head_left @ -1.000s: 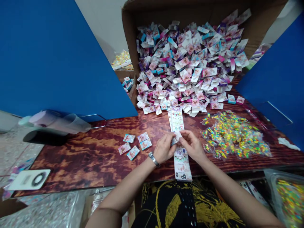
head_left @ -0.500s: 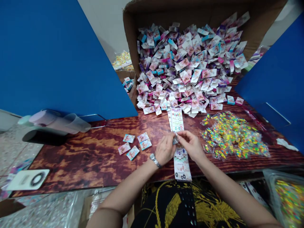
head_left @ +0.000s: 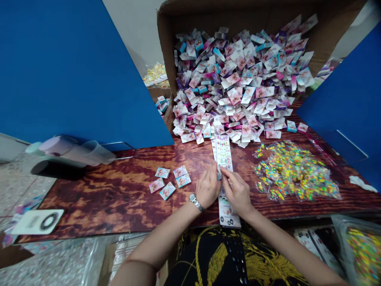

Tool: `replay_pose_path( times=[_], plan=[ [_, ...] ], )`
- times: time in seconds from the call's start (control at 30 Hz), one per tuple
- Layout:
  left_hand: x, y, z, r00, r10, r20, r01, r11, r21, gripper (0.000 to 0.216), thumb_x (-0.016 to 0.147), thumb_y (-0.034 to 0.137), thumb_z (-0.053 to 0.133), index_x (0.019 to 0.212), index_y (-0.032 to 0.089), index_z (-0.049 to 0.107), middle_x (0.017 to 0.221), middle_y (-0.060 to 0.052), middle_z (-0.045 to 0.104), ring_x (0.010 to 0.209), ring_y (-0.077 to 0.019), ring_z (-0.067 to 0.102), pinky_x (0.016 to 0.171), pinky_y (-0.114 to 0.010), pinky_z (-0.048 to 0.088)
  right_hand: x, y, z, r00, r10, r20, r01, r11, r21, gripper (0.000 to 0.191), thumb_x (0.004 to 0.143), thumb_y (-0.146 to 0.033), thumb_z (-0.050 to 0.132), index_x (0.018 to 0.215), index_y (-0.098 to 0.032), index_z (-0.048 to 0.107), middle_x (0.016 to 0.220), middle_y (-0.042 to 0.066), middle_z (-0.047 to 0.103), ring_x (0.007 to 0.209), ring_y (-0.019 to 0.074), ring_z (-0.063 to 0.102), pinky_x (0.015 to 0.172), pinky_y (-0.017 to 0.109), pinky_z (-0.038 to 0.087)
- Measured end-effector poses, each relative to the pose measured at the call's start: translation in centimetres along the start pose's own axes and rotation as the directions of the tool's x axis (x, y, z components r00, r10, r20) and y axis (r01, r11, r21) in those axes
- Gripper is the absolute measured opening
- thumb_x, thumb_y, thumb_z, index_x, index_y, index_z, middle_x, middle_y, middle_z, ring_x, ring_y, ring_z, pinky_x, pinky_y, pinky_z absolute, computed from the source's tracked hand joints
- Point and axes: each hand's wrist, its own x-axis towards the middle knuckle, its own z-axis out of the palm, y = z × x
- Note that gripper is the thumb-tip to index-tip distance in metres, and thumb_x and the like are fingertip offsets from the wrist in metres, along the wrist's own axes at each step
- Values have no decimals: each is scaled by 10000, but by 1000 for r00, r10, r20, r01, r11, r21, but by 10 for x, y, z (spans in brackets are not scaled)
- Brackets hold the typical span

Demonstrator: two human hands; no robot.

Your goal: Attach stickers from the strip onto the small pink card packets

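The left hand (head_left: 208,187), wearing a wristwatch (head_left: 195,202), and the right hand (head_left: 238,191) are meeting over a long strip of sticker sheets (head_left: 224,153) that is lying on the wooden surface (head_left: 119,190), running from the near edge toward the far pile. Both hands are pinching a small folded card (head_left: 219,173) between their fingertips, so each grip is closing on that card, just above the strip at the middle of the surface. Whether the card is touching the strip cannot be told.

To the left of the hands, four small printed packets (head_left: 169,182) are lying flat in a loose cluster. To the right, a heap of clear bags with bright coloured bits (head_left: 293,171) is spreading across the surface. At the far side, a cardboard box (head_left: 166,43) lying open on its side is spilling a big mound of pink, white and blue packets (head_left: 238,83) up to the far end of the strip. Blue panels (head_left: 59,67) are standing at left and right. At far left, a stack of plastic cups (head_left: 74,153) is lying on its side
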Motion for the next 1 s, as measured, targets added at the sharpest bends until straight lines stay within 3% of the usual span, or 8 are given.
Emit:
replay_pose_path(
  times=[0.23,0.4,0.53,0.63,0.7,0.83,0.9,1.0],
  plan=[
    [-4,-5,-5,999,33,-22,-34,998,-57,603,824,150,456,1388,86,252,1261,-174,533,1118,-241,543,909,-366,496,-4,7,5,997,36,69,-38,999,20,450,911,-215,455,1358,-195,409,1244,100,570,1146,217,533,976,407,452],
    [-13,-5,-5,999,8,-44,-9,1000,-29,593,818,140,453,1377,86,265,1229,-170,553,1061,-227,566,890,-345,498,3,7,15,982,-70,173,63,997,43,377,935,-196,394,1296,-208,501,1255,92,569,1168,205,515,995,413,436],
    [-17,-22,-18,993,-83,79,68,982,179,489,835,239,487,1300,109,408,1091,-151,621,935,-246,596,758,-359,526,7,5,13,950,-147,274,143,989,36,387,930,-221,421,1312,-216,485,1280,83,551,1183,210,497,994,407,433],
    [-24,-55,-36,970,-196,141,120,899,420,357,822,356,540,1075,110,592,938,-166,647,942,-324,578,748,-450,497,16,27,-5,972,-119,203,138,987,-85,434,927,-252,437,1359,-216,421,1263,82,560,1166,216,502,982,409,434],
    [-30,-80,-49,968,-222,114,132,843,521,366,788,417,581,982,111,630,1091,-207,607,1080,-400,500,853,-570,414,23,56,-27,984,-79,159,115,967,-228,445,926,-271,438,1365,-205,413,1247,89,570,1145,231,514,978,424,429],
    [-33,-110,-63,972,-229,-47,217,807,549,501,798,495,545,1145,135,584,1374,-215,409,1282,-450,285,985,-666,196,35,114,-70,986,12,165,70,872,-484,466,925,-344,421,1345,-144,446,1280,143,540,1171,282,498,997,473,399],
    [-27,-106,-61,976,-202,-78,214,840,499,494,814,457,539,1199,148,557,1391,-198,398,1310,-419,266,1024,-632,171,40,124,-75,965,3,264,126,874,-469,538,918,-388,432,1400,-160,361,1362,122,467,1250,272,426,1034,455,372],
    [-11,-84,-49,988,-140,-58,151,918,365,412,827,383,543,1177,169,577,1358,-160,456,1304,-373,309,1046,-582,205,48,114,-58,879,-99,467,284,895,-344,687,869,-485,499,1445,-196,260,1480,77,288,1359,274,245,1086,442,309]
  ],
)
